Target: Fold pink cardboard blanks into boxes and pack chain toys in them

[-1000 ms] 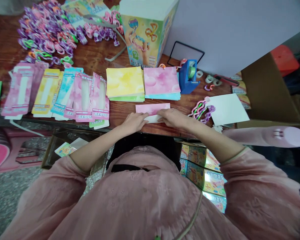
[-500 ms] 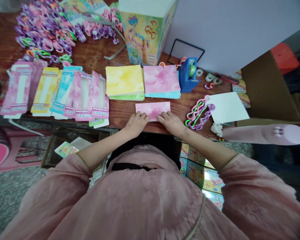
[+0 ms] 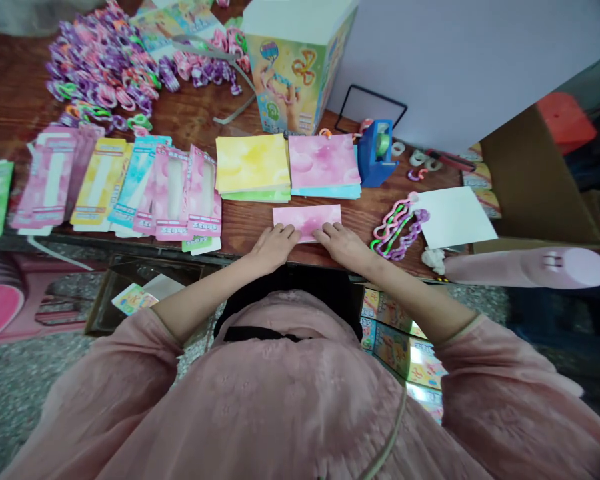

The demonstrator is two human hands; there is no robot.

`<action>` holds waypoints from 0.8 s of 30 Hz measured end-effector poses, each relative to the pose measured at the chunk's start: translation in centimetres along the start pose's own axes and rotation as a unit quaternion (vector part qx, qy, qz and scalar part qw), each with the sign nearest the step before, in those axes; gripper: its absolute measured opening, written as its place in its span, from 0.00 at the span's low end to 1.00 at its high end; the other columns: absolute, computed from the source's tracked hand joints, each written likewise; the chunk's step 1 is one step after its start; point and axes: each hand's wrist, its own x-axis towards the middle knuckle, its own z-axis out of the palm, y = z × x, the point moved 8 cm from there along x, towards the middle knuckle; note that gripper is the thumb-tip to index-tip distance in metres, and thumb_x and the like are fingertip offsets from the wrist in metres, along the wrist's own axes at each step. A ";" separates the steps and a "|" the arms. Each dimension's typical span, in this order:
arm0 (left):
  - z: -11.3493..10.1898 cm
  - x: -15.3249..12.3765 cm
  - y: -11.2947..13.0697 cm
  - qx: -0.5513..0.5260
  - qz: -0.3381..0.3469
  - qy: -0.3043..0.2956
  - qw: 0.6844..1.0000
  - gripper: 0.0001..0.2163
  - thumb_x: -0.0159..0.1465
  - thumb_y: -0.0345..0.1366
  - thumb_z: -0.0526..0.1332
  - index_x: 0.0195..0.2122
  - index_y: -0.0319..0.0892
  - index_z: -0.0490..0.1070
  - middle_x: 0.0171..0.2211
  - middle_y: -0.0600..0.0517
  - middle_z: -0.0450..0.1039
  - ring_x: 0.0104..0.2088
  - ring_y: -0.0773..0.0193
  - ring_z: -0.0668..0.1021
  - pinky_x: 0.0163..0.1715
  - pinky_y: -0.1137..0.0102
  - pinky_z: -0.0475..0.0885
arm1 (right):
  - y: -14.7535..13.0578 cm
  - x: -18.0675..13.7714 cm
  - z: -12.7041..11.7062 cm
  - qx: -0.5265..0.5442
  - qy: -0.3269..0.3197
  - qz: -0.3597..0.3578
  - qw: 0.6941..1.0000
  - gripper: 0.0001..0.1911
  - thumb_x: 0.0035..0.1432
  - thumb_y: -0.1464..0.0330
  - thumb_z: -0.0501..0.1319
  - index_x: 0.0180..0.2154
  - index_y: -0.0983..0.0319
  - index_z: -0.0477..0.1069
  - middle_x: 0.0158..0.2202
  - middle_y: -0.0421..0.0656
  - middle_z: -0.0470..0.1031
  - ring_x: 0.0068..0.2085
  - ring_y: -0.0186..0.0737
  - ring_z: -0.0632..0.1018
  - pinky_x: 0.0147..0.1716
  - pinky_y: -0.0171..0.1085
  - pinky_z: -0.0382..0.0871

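Observation:
A pink card (image 3: 307, 215), folded or cut to a narrow strip, lies near the table's front edge. My left hand (image 3: 275, 245) is on its lower left edge, with fingers bent and pressed together on the paper. At the lower right edge, my right hand (image 3: 341, 244) grips it in the same way, thumbs hidden. Just beyond lie a stack of yellow cards (image 3: 253, 163) with green ones beneath, and a stack of pink cards (image 3: 324, 160) over blue ones. A blue tape dispenser (image 3: 377, 157) stands to their right.
Left are fanned packaging sleeves (image 3: 173, 193) and a heap of twisted plastic loops (image 3: 100, 67). A printed box (image 3: 285, 80) stands behind the cards. Right are linked wavy loops (image 3: 399, 227), a white sheet (image 3: 455, 217), a pink bottle (image 3: 525, 268) and a cardboard box (image 3: 535, 180).
The camera view has shifted slightly, so the things on the left sit a little further right. Both hands stay on the pink card, hardly moving.

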 end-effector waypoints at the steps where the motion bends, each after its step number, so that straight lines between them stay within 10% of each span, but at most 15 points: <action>1: 0.0 0.3 -0.2 -0.005 0.000 -0.006 1.000 0.17 0.74 0.28 0.46 0.59 0.41 0.69 0.54 0.42 0.75 0.53 0.50 0.75 0.47 0.59 0.72 | 0.3 0.3 0.0 0.006 -0.013 -0.003 1.000 0.21 0.71 0.76 0.46 0.58 0.66 0.69 0.51 0.56 0.74 0.48 0.52 0.73 0.43 0.43 0.66; 24: -0.8 0.3 -0.7 -0.089 -0.072 0.016 0.993 0.21 0.77 0.49 0.45 0.57 0.45 0.71 0.55 0.44 0.73 0.54 0.50 0.72 0.49 0.59 0.70 | 1.2 1.0 -1.6 0.163 0.055 -0.004 0.985 0.24 0.76 0.58 0.49 0.59 0.61 0.76 0.42 0.49 0.75 0.42 0.43 0.74 0.42 0.37 0.63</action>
